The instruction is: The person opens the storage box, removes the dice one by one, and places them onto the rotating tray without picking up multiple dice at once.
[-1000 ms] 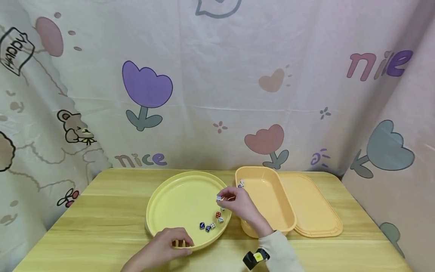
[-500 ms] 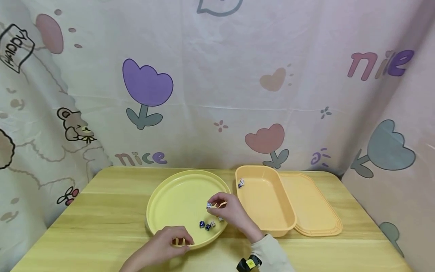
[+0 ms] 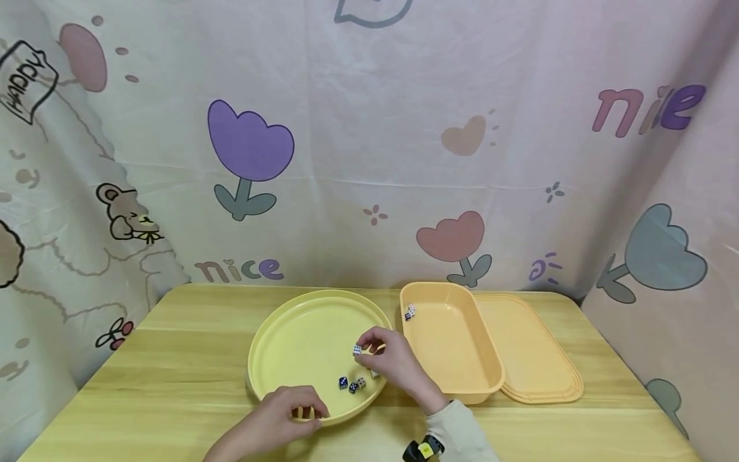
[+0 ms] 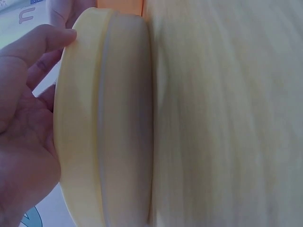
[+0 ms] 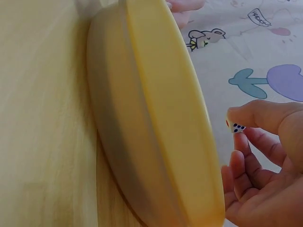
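My right hand (image 3: 389, 362) pinches a white die (image 3: 357, 350) between thumb and fingertips, above the right part of a round yellow tray (image 3: 306, 340). In the right wrist view the die (image 5: 235, 126) shows blue pips and a red one, clear of the tray's rim (image 5: 177, 104). At the tray's near edge my left hand (image 3: 283, 414) grips the rim, its thumb outside and fingers inside. Two dark blue dice, one a blue die (image 3: 343, 383), lie on the tray beside a white die (image 3: 361, 382). Another white die (image 3: 375, 374) is partly covered by my right hand.
Right of the tray stands an orange rectangular bin (image 3: 456, 346) with a few dice (image 3: 410, 310) in its far left corner. Its flat lid (image 3: 531, 353) lies alongside on the wooden table (image 3: 144, 385). A patterned curtain (image 3: 358, 128) hangs behind.
My right hand has moved left and slightly nearer over the tray with the white die, then stayed almost still. It covers the red die seen earlier. My left hand has stayed on the rim.
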### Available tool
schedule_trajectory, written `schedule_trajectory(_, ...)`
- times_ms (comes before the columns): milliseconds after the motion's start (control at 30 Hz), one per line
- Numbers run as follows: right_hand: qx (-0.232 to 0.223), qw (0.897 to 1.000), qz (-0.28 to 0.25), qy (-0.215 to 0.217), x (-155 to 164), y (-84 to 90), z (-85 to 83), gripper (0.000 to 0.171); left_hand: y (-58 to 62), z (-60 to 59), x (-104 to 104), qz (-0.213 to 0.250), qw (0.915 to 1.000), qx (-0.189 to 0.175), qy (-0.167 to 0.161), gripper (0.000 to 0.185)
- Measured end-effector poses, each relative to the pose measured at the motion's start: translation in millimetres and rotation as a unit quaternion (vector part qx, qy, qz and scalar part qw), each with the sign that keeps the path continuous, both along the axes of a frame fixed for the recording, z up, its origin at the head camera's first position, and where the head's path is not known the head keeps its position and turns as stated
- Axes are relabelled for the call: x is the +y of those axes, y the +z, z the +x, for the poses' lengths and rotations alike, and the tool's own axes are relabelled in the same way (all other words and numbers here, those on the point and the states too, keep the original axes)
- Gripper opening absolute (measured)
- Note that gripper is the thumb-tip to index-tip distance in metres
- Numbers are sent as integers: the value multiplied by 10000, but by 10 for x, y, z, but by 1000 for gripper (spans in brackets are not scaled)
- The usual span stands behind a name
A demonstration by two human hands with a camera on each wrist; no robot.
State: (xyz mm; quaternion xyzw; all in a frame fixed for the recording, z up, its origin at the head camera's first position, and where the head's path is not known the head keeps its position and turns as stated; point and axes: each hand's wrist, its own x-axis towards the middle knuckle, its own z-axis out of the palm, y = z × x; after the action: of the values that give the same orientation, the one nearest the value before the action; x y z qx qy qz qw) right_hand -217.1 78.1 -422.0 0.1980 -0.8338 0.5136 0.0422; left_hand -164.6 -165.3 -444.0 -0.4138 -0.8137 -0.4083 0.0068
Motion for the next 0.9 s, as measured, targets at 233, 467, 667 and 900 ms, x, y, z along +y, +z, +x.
schedule_trajectory(233,-52,9999,75,120,-2,-4,-8,31,11,4,4,9,9999,-124,10,13)
schedule_trajectory(467,-16,9999,112,47,-1,1,-16,25,9,0,6,33,10000,-94,-8,13)
schedule_trajectory(667,10,9999,139,25,4,-7,-20,23,3,-4,7,-25,10000,-36,33,13)
schedule_trajectory(900,30,9999,126,58,11,-16,-20,22,-10,-12,10,-46,10000,28,60,13)
